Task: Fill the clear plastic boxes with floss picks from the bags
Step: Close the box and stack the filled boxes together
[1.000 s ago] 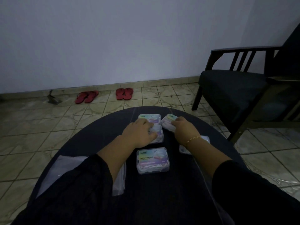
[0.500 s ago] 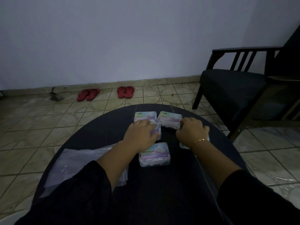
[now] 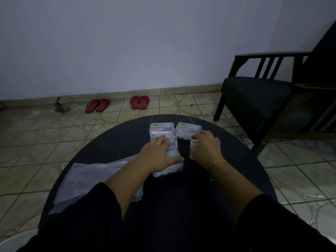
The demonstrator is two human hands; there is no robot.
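Several clear plastic boxes with floss picks lie grouped on the far half of a round dark table [image 3: 118,140]. Two stand side by side at the back, the left one [image 3: 161,128] and the right one [image 3: 187,130]. My left hand [image 3: 159,154] lies flat across a middle box [image 3: 173,143], its thumb resting on the nearest box [image 3: 171,170]. My right hand [image 3: 205,148] covers another box [image 3: 194,142] and grips it from above, fingertips touching the back right box. An empty-looking clear plastic bag [image 3: 91,171] lies flat at the left, partly under my left forearm.
A dark armchair [image 3: 254,99] stands to the right of the table. Two pairs of red flip-flops [image 3: 98,105] [image 3: 139,102] lie by the far wall on the tiled floor. A small dark object [image 3: 61,107] sits left of them.
My right hand set a box at the back right, then came down on the box nearer me. My left hand slid back over the middle and near boxes.
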